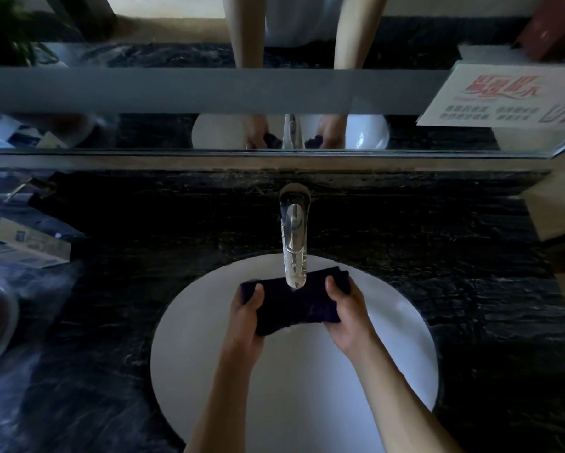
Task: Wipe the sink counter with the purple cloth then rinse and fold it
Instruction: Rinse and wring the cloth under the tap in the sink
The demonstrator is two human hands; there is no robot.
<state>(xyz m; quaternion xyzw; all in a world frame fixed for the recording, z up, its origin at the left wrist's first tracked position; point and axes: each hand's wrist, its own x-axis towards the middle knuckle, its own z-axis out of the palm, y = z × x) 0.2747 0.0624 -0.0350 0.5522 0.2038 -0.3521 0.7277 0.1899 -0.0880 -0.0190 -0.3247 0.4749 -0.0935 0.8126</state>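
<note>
Gripping opposite ends, the left hand (246, 317) and right hand (346, 317) hold the purple cloth (294, 300) bunched over the white sink basin (209, 354), directly under the chrome faucet (294, 237) spout. Its long axis runs left to right, the right end tilted slightly away toward the mirror (176, 132).

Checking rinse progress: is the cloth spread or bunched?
Bunched: the dark purple cloth is a thick wad gripped at both ends over the white basin.
</note>
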